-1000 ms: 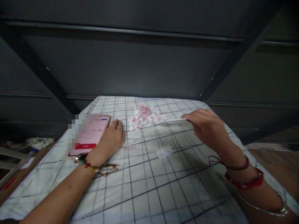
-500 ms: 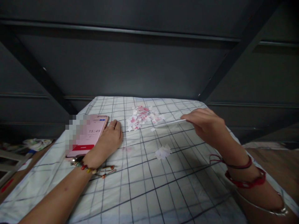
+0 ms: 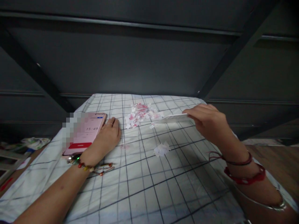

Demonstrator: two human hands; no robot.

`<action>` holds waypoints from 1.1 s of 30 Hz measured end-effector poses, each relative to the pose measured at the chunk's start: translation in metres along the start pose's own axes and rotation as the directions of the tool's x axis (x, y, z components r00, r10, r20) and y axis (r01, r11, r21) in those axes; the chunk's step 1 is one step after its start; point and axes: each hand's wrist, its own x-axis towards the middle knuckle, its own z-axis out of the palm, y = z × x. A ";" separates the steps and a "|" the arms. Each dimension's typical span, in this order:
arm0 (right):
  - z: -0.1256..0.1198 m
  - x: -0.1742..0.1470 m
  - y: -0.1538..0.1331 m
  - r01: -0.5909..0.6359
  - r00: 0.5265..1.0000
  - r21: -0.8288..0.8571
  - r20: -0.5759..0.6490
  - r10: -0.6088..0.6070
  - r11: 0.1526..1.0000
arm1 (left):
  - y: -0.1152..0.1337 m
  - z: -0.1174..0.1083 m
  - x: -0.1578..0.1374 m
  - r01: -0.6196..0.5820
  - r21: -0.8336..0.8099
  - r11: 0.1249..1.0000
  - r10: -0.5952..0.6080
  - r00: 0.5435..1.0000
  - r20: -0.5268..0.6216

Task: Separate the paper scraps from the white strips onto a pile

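My right hand (image 3: 207,123) pinches one end of a thin white card (image 3: 175,116), seen nearly edge-on. The card's far end reaches to the right edge of a heap of torn paper scraps (image 3: 141,114), white with pink and red patches. One small scrap (image 3: 152,126) lies just below the card. Nearer to me sits a smaller pile of white scraps (image 3: 162,149). My left hand (image 3: 109,133) rests flat on the checked cloth with its fingers stretched out, against the right side of a pink phone (image 3: 93,129) whose screen shows 15:49.
A white cloth with dark grid lines (image 3: 140,193) covers the table. A dark grey panelled wall (image 3: 130,62) stands right behind its far edge. A faint pink stain (image 3: 125,146) marks the cloth. Wooden floor (image 3: 273,165) shows at right, and a white frame (image 3: 10,161) at left.
The card has tilted slightly, so more of its face shows, and its end is nearer the heap. My left hand has stayed beside the phone. The view has shifted a little.
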 end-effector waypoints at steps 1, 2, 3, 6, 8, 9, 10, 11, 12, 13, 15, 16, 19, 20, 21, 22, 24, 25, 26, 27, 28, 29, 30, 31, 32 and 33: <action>-0.001 0.000 0.000 -0.008 1.000 -0.008 -0.018 0.008 1.000 | 0.000 0.000 0.000 -0.003 -0.004 1.000 0.003 1.000 0.002; -0.002 -0.001 0.001 -0.014 0.999 -0.016 -0.034 0.013 1.000 | 0.000 0.000 0.000 -0.007 -0.008 1.000 0.007 1.000 0.003; -0.002 -0.001 0.001 -0.016 0.999 -0.021 -0.044 0.015 1.000 | 0.000 0.000 0.000 -0.010 -0.010 1.000 0.010 1.000 0.001; -0.001 -0.001 0.002 -0.007 0.999 -0.019 -0.046 0.006 1.000 | -0.001 0.001 0.000 -0.011 -0.005 1.000 0.011 1.000 -0.015; -0.001 -0.002 0.004 -0.004 0.999 -0.011 -0.035 0.004 1.000 | -0.001 0.001 0.000 -0.007 0.002 1.000 0.007 1.000 -0.014; -0.001 -0.002 0.004 -0.006 1.000 -0.006 -0.024 0.006 1.000 | -0.001 0.001 0.000 -0.006 0.003 1.000 0.006 1.000 -0.007; -0.001 -0.003 0.005 -0.011 1.000 -0.001 -0.012 0.011 1.000 | -0.001 0.001 0.000 -0.006 0.002 1.000 0.006 1.000 0.002; -0.002 -0.003 0.005 -0.018 1.000 0.003 0.002 0.018 1.000 | -0.001 0.001 0.000 -0.008 0.000 1.000 0.008 1.000 0.006; -0.002 -0.003 0.006 -0.027 1.000 0.006 0.014 0.027 1.000 | -0.002 0.002 0.000 -0.011 -0.005 1.000 0.011 1.000 0.004; -0.002 -0.003 0.006 -0.038 0.999 0.010 0.024 0.038 0.999 | -0.002 0.002 0.000 -0.012 -0.012 1.000 0.012 1.000 -0.006; -0.003 -0.003 0.005 -0.056 0.998 0.016 0.029 0.056 0.998 | -0.002 0.003 0.000 -0.015 -0.024 1.000 0.014 0.999 -0.032; -0.003 -0.003 0.005 -0.062 0.998 0.020 0.030 0.061 0.998 | -0.002 0.003 0.000 -0.014 -0.029 0.999 0.013 0.999 -0.042; -0.003 -0.003 0.004 -0.056 0.997 0.023 0.047 0.055 0.998 | -0.001 0.003 0.000 -0.002 -0.025 1.000 0.001 0.999 -0.040; -0.003 -0.003 0.004 -0.052 0.997 0.017 0.052 0.051 0.998 | -0.001 0.003 0.000 0.002 -0.017 1.000 -0.002 0.999 -0.034; -0.002 -0.003 0.004 -0.051 0.997 0.006 0.057 0.050 0.999 | -0.001 0.003 0.000 0.003 -0.009 1.000 -0.003 1.000 -0.027; -0.002 -0.003 0.004 -0.052 0.997 -0.007 0.058 0.052 0.999 | -0.001 0.003 0.000 0.002 -0.002 1.000 -0.002 1.000 -0.021; -0.002 -0.004 0.005 -0.059 0.997 -0.036 0.053 0.061 0.998 | -0.001 0.002 0.000 -0.005 -0.002 1.000 0.005 1.000 -0.014; -0.002 -0.004 0.005 -0.061 0.997 -0.047 0.046 0.063 0.997 | -0.001 0.002 0.000 -0.007 -0.006 1.000 0.007 1.000 -0.013; -0.001 -0.004 0.006 -0.060 0.997 -0.055 0.039 0.063 0.997 | -0.001 0.002 0.000 -0.008 -0.009 1.000 0.007 1.000 -0.015; -0.001 -0.005 0.006 -0.058 0.998 -0.061 0.030 0.060 0.996 | -0.001 0.003 0.000 -0.007 -0.010 1.000 0.006 1.000 -0.017; -0.001 -0.005 0.007 -0.056 0.998 -0.066 0.020 0.058 0.996 | -0.001 0.003 -0.001 -0.005 -0.008 1.000 0.005 1.000 -0.019; -0.002 -0.005 0.007 -0.059 0.998 -0.069 0.011 0.059 0.996 | -0.001 0.003 -0.001 -0.003 -0.003 1.000 0.003 1.000 -0.021; -0.002 -0.005 0.007 -0.063 0.998 -0.069 0.006 0.063 0.996 | -0.001 0.003 -0.001 0.000 0.003 1.000 0.000 1.000 -0.024; -0.002 -0.005 0.007 -0.070 0.998 -0.065 0.001 0.070 0.995 | -0.001 0.004 -0.001 0.002 0.009 1.000 -0.002 1.000 -0.026; -0.002 -0.005 0.006 -0.076 0.997 -0.058 0.002 0.077 0.995 | -0.002 0.004 -0.001 -0.001 0.014 1.000 0.001 1.000 -0.025; -0.002 -0.004 0.005 -0.078 0.997 -0.046 0.009 0.079 0.996 | -0.002 0.004 -0.001 -0.006 0.017 1.000 0.007 1.000 -0.024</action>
